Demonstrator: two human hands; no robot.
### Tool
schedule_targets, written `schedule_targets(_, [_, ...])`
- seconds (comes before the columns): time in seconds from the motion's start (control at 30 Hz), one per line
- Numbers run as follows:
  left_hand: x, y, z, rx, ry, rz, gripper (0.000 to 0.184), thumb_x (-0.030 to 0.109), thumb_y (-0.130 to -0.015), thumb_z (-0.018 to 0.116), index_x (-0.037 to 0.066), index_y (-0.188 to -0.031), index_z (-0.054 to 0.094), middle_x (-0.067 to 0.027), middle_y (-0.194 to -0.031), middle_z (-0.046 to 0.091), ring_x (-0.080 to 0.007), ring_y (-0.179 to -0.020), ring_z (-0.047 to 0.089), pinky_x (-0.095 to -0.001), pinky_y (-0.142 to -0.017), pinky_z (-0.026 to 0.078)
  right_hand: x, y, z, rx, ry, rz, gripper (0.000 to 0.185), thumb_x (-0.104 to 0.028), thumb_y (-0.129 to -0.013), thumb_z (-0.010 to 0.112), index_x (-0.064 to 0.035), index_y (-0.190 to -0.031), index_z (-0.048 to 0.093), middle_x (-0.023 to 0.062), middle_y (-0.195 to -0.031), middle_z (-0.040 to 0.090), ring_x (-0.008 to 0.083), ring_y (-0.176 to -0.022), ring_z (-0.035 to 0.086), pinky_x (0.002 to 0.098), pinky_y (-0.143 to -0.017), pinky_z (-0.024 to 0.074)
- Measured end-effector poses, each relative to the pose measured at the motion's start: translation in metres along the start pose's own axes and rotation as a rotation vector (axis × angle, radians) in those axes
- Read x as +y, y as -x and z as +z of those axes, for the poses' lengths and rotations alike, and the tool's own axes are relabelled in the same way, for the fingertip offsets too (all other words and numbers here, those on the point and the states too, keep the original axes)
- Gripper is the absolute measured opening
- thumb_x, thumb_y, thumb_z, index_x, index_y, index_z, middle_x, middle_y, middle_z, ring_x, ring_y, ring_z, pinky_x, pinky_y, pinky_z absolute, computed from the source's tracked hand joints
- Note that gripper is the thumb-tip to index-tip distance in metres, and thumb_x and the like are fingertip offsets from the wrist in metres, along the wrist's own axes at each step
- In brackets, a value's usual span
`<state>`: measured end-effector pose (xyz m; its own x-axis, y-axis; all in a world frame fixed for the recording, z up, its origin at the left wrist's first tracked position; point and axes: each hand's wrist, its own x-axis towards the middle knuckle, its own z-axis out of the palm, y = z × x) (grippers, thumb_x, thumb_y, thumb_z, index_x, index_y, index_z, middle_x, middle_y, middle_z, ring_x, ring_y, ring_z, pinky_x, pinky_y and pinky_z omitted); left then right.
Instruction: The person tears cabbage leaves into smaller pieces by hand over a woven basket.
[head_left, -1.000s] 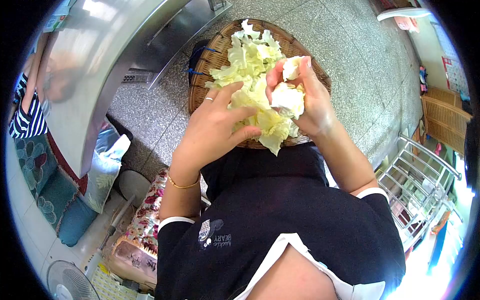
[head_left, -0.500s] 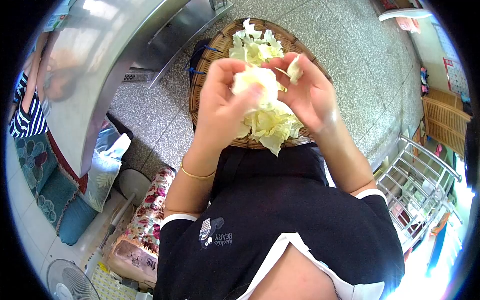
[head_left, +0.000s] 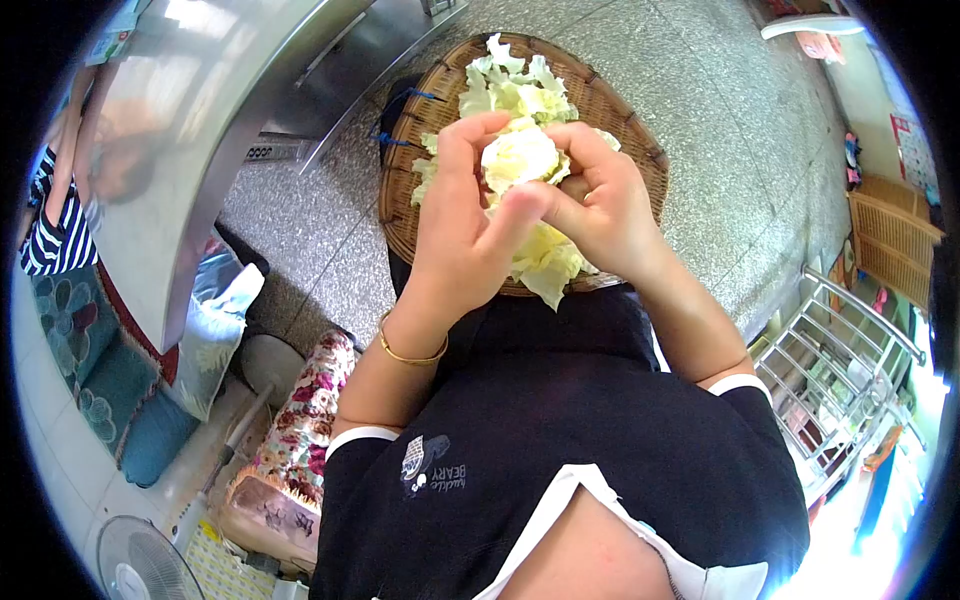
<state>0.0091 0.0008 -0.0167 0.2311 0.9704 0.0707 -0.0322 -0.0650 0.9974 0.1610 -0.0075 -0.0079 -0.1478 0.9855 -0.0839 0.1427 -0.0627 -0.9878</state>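
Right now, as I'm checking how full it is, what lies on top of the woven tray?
Loose pale leaves show on the woven tray. The left hand, right hand and leafy clump they hold hide its middle, so I can't tell what lies there.

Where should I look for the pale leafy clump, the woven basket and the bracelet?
Pale leafy clump point(head_left: 520, 158), head view: middle of its visible surface.
Woven basket point(head_left: 643, 155), head view: bare weave near the rim.
Bracelet point(head_left: 410, 361), head view: band's lower curve.
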Motion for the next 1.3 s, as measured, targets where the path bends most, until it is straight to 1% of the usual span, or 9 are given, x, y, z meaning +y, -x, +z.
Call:
schedule_targets(0.27, [-0.005,0.0,0.007,0.027,-0.032,-0.037,0.024,0.025,-0.094,0.047,0.002,-0.099,0.052,-0.0075,-0.067,0.056,-0.0157,-0.065,0.058,-0.0271,-0.06,0.045,0.001,0.002,0.005,-0.105,-0.286,0.227,0.017,-0.017,-0.083,0.063,-0.0059,-0.093,0.055,-0.0014,-0.073,0.057,0.0022,-0.057,0.051,0.0184,-0.047,0.0397])
schedule_targets(0.47, [-0.013,-0.004,0.018,0.127,0.206,-0.054,0.021,0.019,-0.095,0.042,0.002,-0.09,0.053,-0.0017,-0.069,0.051,-0.0073,-0.061,0.044,-0.0239,-0.055,0.038,0.012,0.008,0.02,0.093,-0.563,0.257,0.008,-0.011,-0.083,0.059,-0.0085,-0.084,0.051,-0.0024,-0.067,0.053,0.0024,-0.052,0.048,0.0185,-0.043,0.037])
schedule_targets(0.83, [-0.016,-0.019,0.028,0.31,0.729,-0.218,0.019,0.02,-0.096,0.04,0.005,-0.095,0.052,-0.0015,-0.084,0.057,-0.0105,-0.075,0.057,-0.0239,-0.063,0.047,0.005,-0.011,0.032,0.346,-0.713,0.05,0.002,-0.007,-0.084,0.052,-0.007,-0.086,0.051,0.0009,-0.069,0.056,0.0043,-0.047,0.045,0.0192,-0.039,0.0343])
schedule_targets(0.97, [-0.013,-0.012,-0.001,0.085,0.494,-0.439,0.02,0.02,-0.096,0.043,0.004,-0.101,0.054,-0.001,-0.092,0.059,-0.0105,-0.08,0.058,-0.0244,-0.071,0.046,0.005,-0.008,0.011,0.192,-0.579,0.21,0.013,-0.011,-0.083,0.05,-0.0082,-0.096,0.052,0.0016,-0.087,0.059,0.0079,-0.071,0.059,0.0213,-0.056,0.0515])
schedule_targets(1.0, [-0.017,-0.008,-0.009,-0.034,0.302,-0.377,0.023,0.023,-0.094,0.046,0.003,-0.096,0.057,-0.0008,-0.083,0.057,-0.0103,-0.074,0.055,-0.0248,-0.067,0.044,0.006,-0.009,0.013,0.255,-0.574,0.151,0.007,-0.013,-0.085,0.057,-0.0077,-0.088,0.054,0.0003,-0.07,0.057,0.0033,-0.051,0.048,0.0178,-0.041,0.0356])
schedule_targets(1.07, [-0.03,-0.009,-0.024,-0.244,-0.064,0.061,0.03,0.027,-0.087,0.056,-0.002,-0.091,0.061,-0.0079,-0.079,0.059,-0.0162,-0.071,0.055,-0.0282,-0.065,0.044,0.008,-0.007,0.001,0.194,-0.481,0.187,0.008,-0.015,-0.085,0.058,-0.0082,-0.087,0.054,-0.0007,-0.07,0.058,0.0025,-0.052,0.048,0.0171,-0.042,0.0357])
schedule_targets(1.2, [-0.005,-0.002,-0.035,-0.265,-0.565,0.3,0.03,0.024,-0.086,0.057,-0.002,-0.102,0.058,-0.014,-0.08,0.06,-0.0226,-0.077,0.058,-0.0302,-0.067,0.045,0.008,-0.007,-0.013,0.07,-0.297,0.267,0.012,-0.02,-0.085,0.061,-0.009,-0.085,0.056,-0.0031,-0.068,0.057,0.001,-0.052,0.048,0.0163,-0.044,0.0356])
schedule_targets(1.27, [0.018,-0.004,-0.028,-0.3,-0.275,-0.216,0.036,0.023,-0.086,0.058,0.0,-0.113,0.052,-0.0172,-0.084,0.061,-0.0283,-0.08,0.06,-0.0332,-0.068,0.046,0.007,-0.007,-0.015,0.03,-0.245,0.28,0.012,-0.02,-0.085,0.061,-0.0086,-0.085,0.057,-0.0029,-0.067,0.057,0.0011,-0.051,0.047,0.0166,-0.043,0.0352])
schedule_targets(1.3, [0.017,-0.005,-0.024,-0.297,-0.276,-0.213,0.036,0.023,-0.086,0.058,0.0,-0.113,0.052,-0.0172,-0.084,0.061,-0.0283,-0.08,0.06,-0.0332,-0.068,0.046,0.006,-0.006,-0.015,-0.03,-0.267,0.289,0.015,-0.021,-0.083,0.064,-0.0075,-0.087,0.058,-0.003,-0.066,0.057,0.0008,-0.051,0.047,0.0164,-0.043,0.0348])
